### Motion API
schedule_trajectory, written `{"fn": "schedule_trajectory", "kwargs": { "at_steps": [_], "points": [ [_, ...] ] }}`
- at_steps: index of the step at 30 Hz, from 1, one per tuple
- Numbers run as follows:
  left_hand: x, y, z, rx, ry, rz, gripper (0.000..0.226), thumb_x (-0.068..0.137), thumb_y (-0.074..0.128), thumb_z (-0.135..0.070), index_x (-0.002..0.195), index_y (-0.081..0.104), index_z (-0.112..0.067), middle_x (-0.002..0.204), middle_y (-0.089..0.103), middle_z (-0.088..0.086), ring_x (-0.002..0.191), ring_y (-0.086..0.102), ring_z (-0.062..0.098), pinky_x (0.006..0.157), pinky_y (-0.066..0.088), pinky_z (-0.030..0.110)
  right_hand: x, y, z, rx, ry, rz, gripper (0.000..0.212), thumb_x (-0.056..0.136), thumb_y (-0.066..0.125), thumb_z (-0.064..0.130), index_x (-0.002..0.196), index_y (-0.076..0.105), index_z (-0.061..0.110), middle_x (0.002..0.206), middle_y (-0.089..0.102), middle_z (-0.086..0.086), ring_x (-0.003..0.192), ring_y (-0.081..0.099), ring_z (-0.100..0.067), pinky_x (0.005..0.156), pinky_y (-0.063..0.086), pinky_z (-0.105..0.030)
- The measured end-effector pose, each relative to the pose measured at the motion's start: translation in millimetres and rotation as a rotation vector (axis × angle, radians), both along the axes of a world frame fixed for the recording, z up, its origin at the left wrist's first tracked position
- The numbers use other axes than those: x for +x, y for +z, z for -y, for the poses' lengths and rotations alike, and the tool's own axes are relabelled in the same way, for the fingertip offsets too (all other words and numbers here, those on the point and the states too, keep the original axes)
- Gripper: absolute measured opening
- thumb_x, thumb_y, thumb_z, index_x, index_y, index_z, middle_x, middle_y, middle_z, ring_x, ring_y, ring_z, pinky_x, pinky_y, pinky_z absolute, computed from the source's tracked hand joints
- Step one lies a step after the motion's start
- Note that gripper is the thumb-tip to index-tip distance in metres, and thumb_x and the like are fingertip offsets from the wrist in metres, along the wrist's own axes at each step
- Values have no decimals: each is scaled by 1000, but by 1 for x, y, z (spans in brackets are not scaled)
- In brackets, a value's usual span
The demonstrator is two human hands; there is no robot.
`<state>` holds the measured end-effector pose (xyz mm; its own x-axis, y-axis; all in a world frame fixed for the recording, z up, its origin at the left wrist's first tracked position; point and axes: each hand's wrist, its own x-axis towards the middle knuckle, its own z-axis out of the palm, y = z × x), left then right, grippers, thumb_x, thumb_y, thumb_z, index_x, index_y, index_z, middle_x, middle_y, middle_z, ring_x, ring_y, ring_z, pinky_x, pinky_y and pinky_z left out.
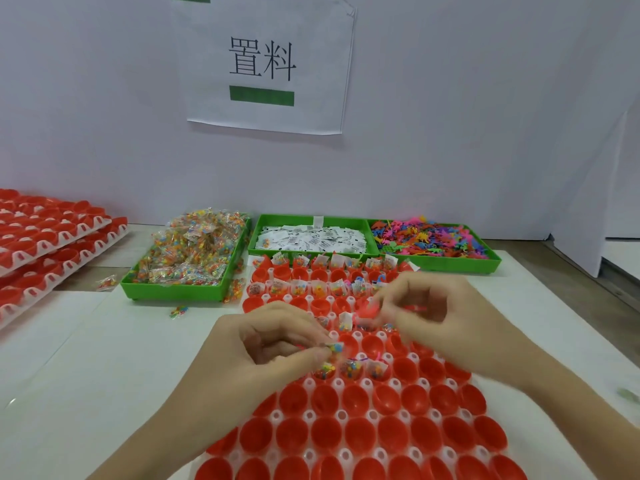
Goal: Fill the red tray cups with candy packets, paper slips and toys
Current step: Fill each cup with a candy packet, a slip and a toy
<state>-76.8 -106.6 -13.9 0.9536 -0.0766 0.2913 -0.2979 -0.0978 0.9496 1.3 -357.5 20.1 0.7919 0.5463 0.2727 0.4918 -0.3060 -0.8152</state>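
Note:
A white tray of red cups [360, 431] lies in front of me. Its far rows hold candy packets, paper slips and toys, while the near rows show bare red cups. My left hand [273, 344] hovers over the tray's middle and pinches a small candy packet [335, 348] between thumb and fingertips. My right hand [429, 310] is just to its right, over the tray, with curled fingers pinching a pink toy [369, 311]; the toy is blurred.
Along the wall stand three green bins: candy packets [187, 258], paper slips [311, 239] and coloured plastic toys [433, 239]. Stacked trays of red cups [52, 244] sit at far left. Loose candy packets [178, 311] lie on the white table.

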Motion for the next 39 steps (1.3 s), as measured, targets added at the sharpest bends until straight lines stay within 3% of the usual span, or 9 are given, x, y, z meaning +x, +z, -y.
{"fn": "schedule_trajectory", "kwargs": {
  "at_steps": [4,7,10,17,23,27,31,36,39],
  "points": [
    [-4,0,7,90,-75,72,8,84,84,-15,93,83,-15,104,77,7,99,74,25,83,59,25,-40,-13,-7,-142,109,113,7,91,66,21,87,66,27,99,72,5,80,67,-20,69,56,-29],
    [-7,1,9,82,-79,17,10,83,84,-17,93,83,-19,94,78,7,88,76,23,80,59,22,-45,-19,-7,-60,87,80,3,92,63,28,90,66,27,96,70,3,78,65,-21,69,56,-33],
    [-7,1,10,87,-59,-13,10,80,85,-20,90,83,-22,88,79,6,82,77,21,76,59,19,-42,-24,-8,20,44,56,6,94,63,26,91,68,26,89,71,2,78,67,-18,69,56,-25],
    [-4,1,15,28,-36,-36,13,80,85,-14,92,82,-13,91,78,10,84,77,25,81,60,25,-37,-25,1,126,-34,-24,9,97,67,14,88,69,16,84,75,-7,80,74,-21,66,58,-29],
    [8,13,31,64,-48,-26,11,79,86,-19,89,82,-17,85,79,7,81,77,19,75,57,17,-36,-20,8,166,-39,37,5,96,69,15,92,70,14,84,75,-5,74,73,-20,68,57,-24],
    [20,19,46,99,-53,2,8,79,87,-21,85,81,-22,82,80,3,77,79,20,73,61,23,-30,-17,16,138,-78,102,6,97,67,18,91,69,16,83,73,-4,78,71,-20,72,57,-28],
    [37,22,62,213,-34,45,12,82,88,-19,89,78,-23,82,79,0,73,78,18,73,64,33,-20,-16,29,8,-119,121,12,100,60,24,91,65,17,84,69,1,80,68,-21,75,55,-39],
    [53,19,76,507,-39,159,10,81,87,-20,85,79,-24,77,76,-16,76,72,-2,74,54,15,-10,-16,43,-99,-137,45,12,98,64,25,89,70,19,86,71,2,81,68,-17,79,56,-40],
    [56,13,78,591,-80,124,10,80,87,-19,84,79,-23,76,76,-16,76,72,-4,75,48,9,-7,-16,48,-131,-63,-99,11,97,69,21,86,74,20,84,76,2,76,73,-14,77,59,-29]
  ]
}}
